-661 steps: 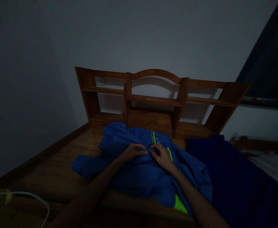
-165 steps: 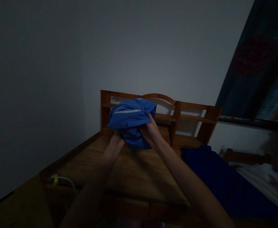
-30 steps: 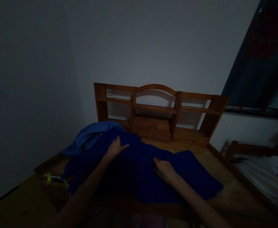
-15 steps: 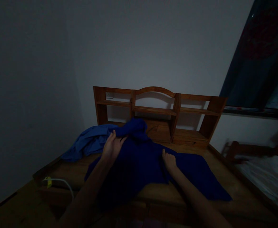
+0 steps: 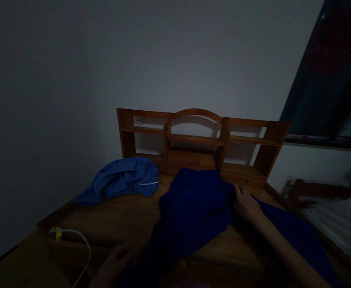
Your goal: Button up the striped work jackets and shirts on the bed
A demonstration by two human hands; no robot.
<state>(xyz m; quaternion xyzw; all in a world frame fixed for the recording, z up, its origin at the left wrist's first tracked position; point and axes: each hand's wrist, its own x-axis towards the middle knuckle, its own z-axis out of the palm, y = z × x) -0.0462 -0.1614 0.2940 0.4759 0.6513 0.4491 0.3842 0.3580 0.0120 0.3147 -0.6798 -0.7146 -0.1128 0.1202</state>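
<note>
A dark blue garment (image 5: 197, 200) with long sleeves lies spread over the wooden desk (image 5: 112, 218), one sleeve running to the lower right and another part hanging toward the front edge. My right hand (image 5: 247, 205) is closed on the garment near its right shoulder area, thumb and fingers pinching the cloth. Low on the left, my left hand (image 5: 123, 256) is beside the garment's near left part. It is dark and smeared, so its grip cannot be made out.
A lighter blue crumpled garment (image 5: 124, 180) with a white stripe lies at the desk's back left. Behind stands a wooden shelf unit (image 5: 195, 139). A white cable (image 5: 83, 238) with a yellow tag hangs over the front left. A wooden bed frame (image 5: 322, 189) is at right.
My left hand has come down and toward me from the raised cloth. My right hand has moved right with the garment, which shifted right and now lies flatter, uncovering the lighter garment.
</note>
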